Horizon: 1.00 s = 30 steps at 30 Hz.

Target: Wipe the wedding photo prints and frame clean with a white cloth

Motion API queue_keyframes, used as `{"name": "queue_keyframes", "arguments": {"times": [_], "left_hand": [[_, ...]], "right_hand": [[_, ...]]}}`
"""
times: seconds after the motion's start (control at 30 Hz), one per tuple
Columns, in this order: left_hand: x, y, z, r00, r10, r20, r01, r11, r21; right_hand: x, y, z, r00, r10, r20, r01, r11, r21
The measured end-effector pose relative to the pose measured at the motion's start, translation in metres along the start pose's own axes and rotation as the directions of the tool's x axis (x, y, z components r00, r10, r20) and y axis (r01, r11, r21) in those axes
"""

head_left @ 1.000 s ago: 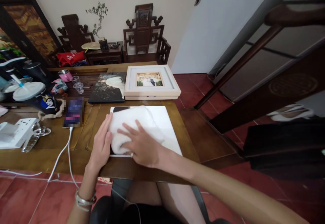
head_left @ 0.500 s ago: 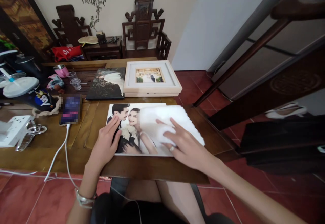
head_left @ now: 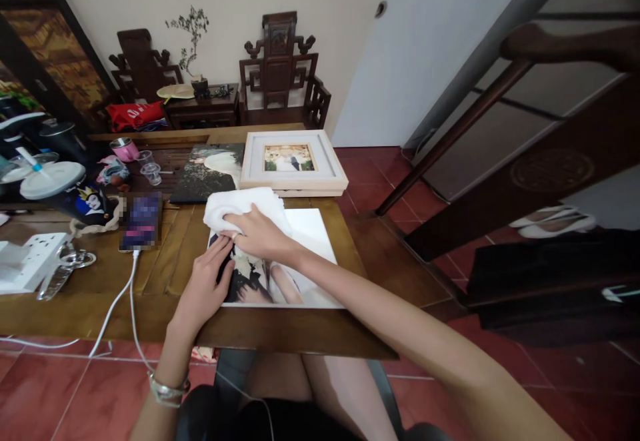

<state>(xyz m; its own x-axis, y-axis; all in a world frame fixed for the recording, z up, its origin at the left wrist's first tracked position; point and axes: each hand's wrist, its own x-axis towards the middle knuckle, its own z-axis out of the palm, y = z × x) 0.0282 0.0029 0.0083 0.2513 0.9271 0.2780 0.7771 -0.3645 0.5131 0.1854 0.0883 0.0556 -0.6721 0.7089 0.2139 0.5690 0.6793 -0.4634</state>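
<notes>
A photo print of a couple lies flat near the table's front edge. My left hand rests on its left side, fingers stretched out and lying flat. A folded white cloth covers the upper left of the print, hiding the couple's faces. My right hand presses down on this cloth with its fingers bent into it, and the forearm crosses over the print's lower right. The fingertips of both hands are close together at the print's left.
Behind the print stand a pale framed picture and a dark photo panel. To the left are a phone on a white cable, a power strip, a clear hair claw and a lidded cup. A wooden chair is at right.
My right hand has slid the white cloth from the print's right side to its upper left. The print's right part is uncovered now. My left hand has stayed in place.
</notes>
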Motion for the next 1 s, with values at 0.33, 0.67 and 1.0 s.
{"name": "queue_keyframes", "arguments": {"times": [0.33,0.67,1.0], "left_hand": [[-0.001,0.004,-0.002,0.999,-0.026,0.019,0.027,0.999,-0.023],[-0.001,0.003,0.000,1.000,-0.009,-0.026,0.008,0.999,-0.042],[-0.001,0.003,-0.003,0.998,-0.021,0.054,0.020,1.000,0.022]], "right_hand": [[-0.080,0.063,-0.035,0.971,0.210,-0.115,-0.218,0.974,-0.064],[-0.171,-0.010,-0.023,1.000,0.012,0.026,-0.010,0.996,-0.093],[-0.156,-0.008,-0.033,0.998,0.037,0.057,-0.037,0.999,-0.003]]}}
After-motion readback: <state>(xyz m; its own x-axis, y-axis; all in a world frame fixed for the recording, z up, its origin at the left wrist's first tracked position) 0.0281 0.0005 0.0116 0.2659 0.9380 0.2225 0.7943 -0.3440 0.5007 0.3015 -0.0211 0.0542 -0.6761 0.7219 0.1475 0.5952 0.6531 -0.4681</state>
